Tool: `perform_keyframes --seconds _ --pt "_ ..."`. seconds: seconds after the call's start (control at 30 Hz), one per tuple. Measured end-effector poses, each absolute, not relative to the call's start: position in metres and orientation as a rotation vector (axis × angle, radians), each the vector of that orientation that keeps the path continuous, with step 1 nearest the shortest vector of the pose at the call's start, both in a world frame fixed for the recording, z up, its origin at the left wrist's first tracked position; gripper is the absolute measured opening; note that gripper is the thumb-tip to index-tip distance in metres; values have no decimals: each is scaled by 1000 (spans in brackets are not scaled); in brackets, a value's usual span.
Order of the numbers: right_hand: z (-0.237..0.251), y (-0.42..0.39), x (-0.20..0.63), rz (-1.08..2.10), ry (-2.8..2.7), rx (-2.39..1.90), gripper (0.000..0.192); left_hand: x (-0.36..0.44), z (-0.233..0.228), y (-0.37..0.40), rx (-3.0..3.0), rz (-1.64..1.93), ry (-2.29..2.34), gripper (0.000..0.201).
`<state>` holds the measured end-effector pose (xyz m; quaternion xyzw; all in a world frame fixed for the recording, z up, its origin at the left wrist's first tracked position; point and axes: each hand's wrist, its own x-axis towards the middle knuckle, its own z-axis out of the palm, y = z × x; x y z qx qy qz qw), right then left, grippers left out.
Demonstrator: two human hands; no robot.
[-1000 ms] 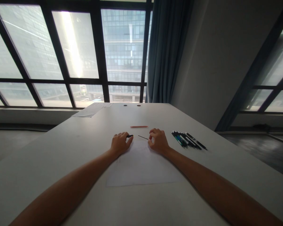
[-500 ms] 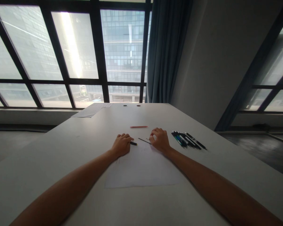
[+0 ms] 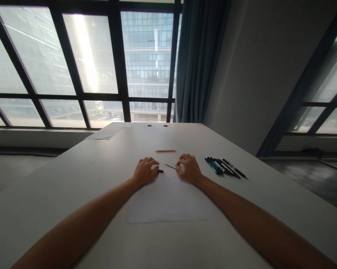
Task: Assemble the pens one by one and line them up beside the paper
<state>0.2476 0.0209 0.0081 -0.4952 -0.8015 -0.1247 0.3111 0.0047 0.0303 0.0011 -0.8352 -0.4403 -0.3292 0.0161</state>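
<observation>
Mid-table, our left hand (image 3: 144, 172) pinches a black pen barrel (image 3: 160, 171), our right hand (image 3: 188, 168) its thin refill (image 3: 170, 166): light, stiff, slippery, best gripped near the ends over the paper sheet (image 3: 168, 200).

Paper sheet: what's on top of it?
Both hands rest on the sheet's far edge: left hand on a short black piece, right hand pinching a thin rod. Anything beneath the palms is hidden.

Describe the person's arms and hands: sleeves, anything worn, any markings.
Both forearms are bare as far as the picture shows: no sleeves in view. The left hand and right hand wear no gloves. No watch, band or ring shows, nor any marking, though the hands are small and dim.
</observation>
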Motion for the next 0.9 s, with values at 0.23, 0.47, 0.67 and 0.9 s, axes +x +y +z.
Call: perform_keyframes --seconds 0.23,0.47,0.67,0.9 --pt "15 15 240 -360 -2296 -1433 13 7 1 29 -2752 -805 -1277 16" --pt "15 15 237 -334 -2336 -1501 10 7 0 30 -2563 -954 -1441 21" --pt "15 14 234 -400 -2240 -1467 12 7 0 29 -2517 -1056 -1505 19" --pt "15 15 235 -403 -2175 -1384 16 6 -2 31 -2573 -1072 -1410 20"
